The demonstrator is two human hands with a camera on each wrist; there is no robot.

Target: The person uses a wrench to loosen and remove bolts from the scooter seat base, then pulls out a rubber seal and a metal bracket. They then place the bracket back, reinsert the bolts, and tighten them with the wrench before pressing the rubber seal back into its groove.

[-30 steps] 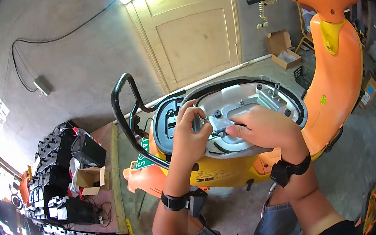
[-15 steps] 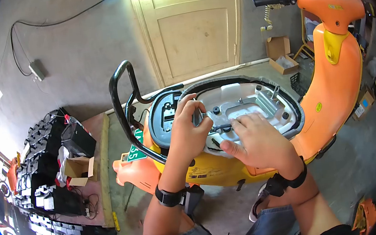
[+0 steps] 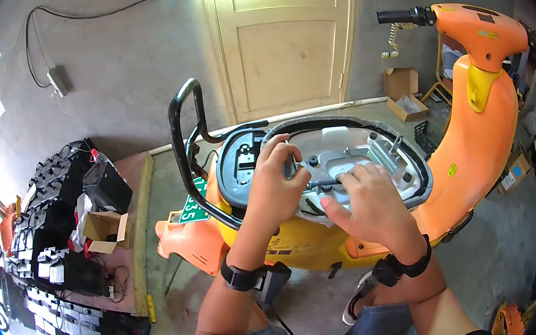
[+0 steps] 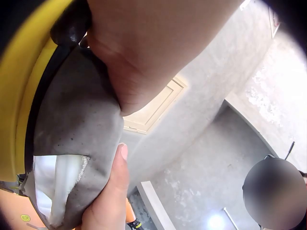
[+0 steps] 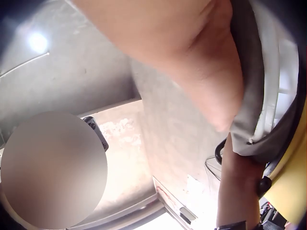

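A scooter seat point(image 3: 337, 133) lies with its pale plastic underside up on the yellow and orange scooter point(image 3: 479, 141). Thumb and fingers of my left hand point(image 3: 271, 184) curl round a small metal part at the seat's rear end; its exact shape is hidden. On the near side, my right hand point(image 3: 376, 202) rests its loosely bent fingertips on the seat's underside, thumb held apart. A grey seat cover point(image 4: 76, 110) wraps the rim in the left wrist view, with white material point(image 4: 67, 177) showing through an opening. In the right wrist view, the grey cover point(image 5: 249, 62) runs beside my right hand.
A black grab rail point(image 3: 177, 132) rises behind the seat, over a green plate point(image 3: 194, 207). Left of the scooter, batteries point(image 3: 50, 194) and an open cardboard box point(image 3: 107, 231) crowd a low platform point(image 3: 142, 203). Another box point(image 3: 405, 94) sits by the back wall.
My right hand has drawn back toward the near edge, its thumb spreading away from the small dark part near my left hand. The left hand keeps its place at the seat's rear.
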